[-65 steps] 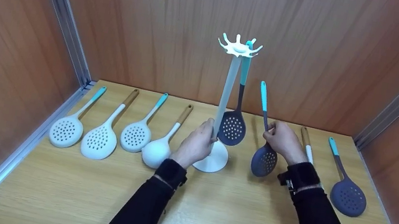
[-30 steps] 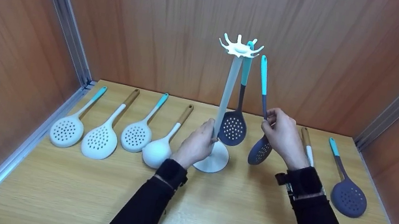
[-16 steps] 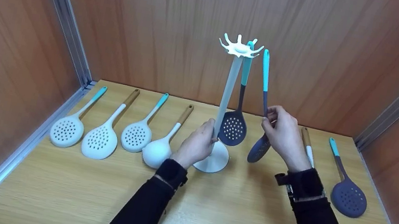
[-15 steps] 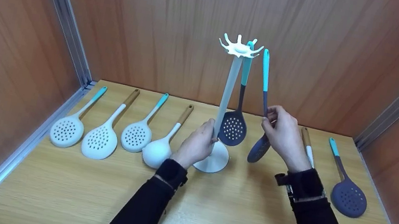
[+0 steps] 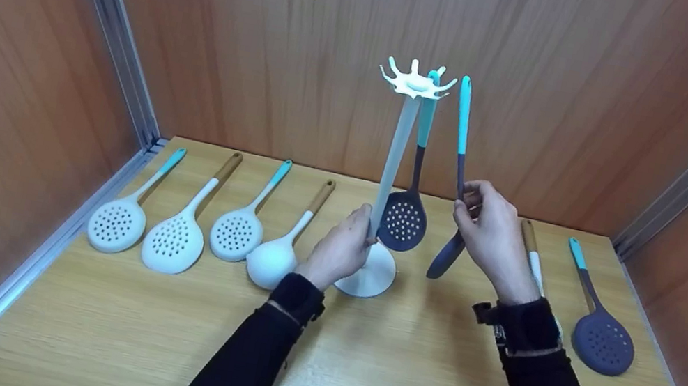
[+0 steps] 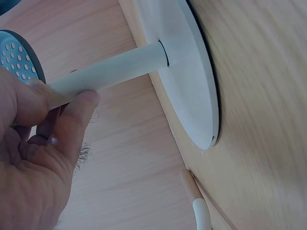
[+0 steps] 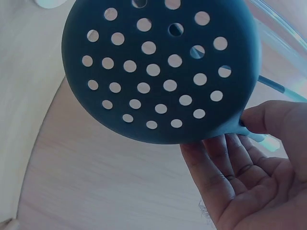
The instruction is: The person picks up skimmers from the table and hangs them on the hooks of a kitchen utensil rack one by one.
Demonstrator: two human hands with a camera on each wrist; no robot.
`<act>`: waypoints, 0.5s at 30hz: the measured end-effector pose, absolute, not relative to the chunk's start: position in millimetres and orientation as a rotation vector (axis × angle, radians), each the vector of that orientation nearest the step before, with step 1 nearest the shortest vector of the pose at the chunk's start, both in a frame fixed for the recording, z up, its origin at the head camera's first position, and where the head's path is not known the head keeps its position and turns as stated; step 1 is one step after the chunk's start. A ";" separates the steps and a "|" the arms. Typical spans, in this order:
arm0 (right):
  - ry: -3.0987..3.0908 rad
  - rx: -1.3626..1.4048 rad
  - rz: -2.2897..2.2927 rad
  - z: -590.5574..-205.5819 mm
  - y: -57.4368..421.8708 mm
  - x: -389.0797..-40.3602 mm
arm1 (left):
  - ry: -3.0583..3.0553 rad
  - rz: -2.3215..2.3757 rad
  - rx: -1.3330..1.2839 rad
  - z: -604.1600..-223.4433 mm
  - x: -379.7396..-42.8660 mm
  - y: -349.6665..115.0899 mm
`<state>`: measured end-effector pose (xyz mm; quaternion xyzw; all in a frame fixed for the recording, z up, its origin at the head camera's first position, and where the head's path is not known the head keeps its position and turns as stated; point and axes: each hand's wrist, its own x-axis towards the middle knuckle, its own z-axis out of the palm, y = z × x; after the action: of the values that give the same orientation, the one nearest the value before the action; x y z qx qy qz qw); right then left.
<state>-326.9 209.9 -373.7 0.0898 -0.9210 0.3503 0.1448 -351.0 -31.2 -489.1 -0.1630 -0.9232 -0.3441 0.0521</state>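
My left hand [image 5: 340,247] grips the pole of a white utensil stand [image 5: 398,153] low down, just above its round base; the left wrist view shows thumb and fingers round the pole. From a prong of its crown hangs a dark skimmer [image 5: 403,221] with a turquoise handle. My right hand [image 5: 489,233] pinches a second dark turquoise-handled skimmer [image 5: 463,118] by its neck, upright and raised off the table. Its handle top stands level with the crown, a little to the right and apart from it. The right wrist view shows its perforated head [image 7: 160,72] close up.
Left of the stand lie white skimmers with turquoise [image 5: 117,224] and wooden [image 5: 172,244] handles, plus a white ladle [image 5: 272,262]. On the right, a wooden-handled white utensil [image 5: 529,236] is partly behind my right hand, beside a dark skimmer [image 5: 603,341]. Wooden walls enclose the table.
My right hand has lifted its skimmer from near the table to the height of the crown, and the skimmer's head has turned edge-on. My left hand has kept its hold on the pole.
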 end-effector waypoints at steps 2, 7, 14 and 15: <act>-2.646 0.260 1.017 -373.0 209.3 -325.1 | -2.807 -1.052 -0.493 -489.3 -351.2 -31.1; -2.612 0.270 1.013 -371.9 207.8 -320.1 | -2.797 -1.025 -0.509 -489.2 -350.7 -31.1; -2.577 0.288 1.007 -369.6 204.2 -312.6 | -2.777 -0.959 -0.552 -489.5 -348.7 -32.5; -2.578 0.287 1.010 -369.0 203.6 -311.3 | -2.778 -0.962 -0.551 -489.6 -348.6 -32.4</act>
<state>-311.3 203.6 -369.0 0.1014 -0.9112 0.3572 0.1782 -348.6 -32.4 -489.6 -0.1836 -0.9261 -0.3208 0.0751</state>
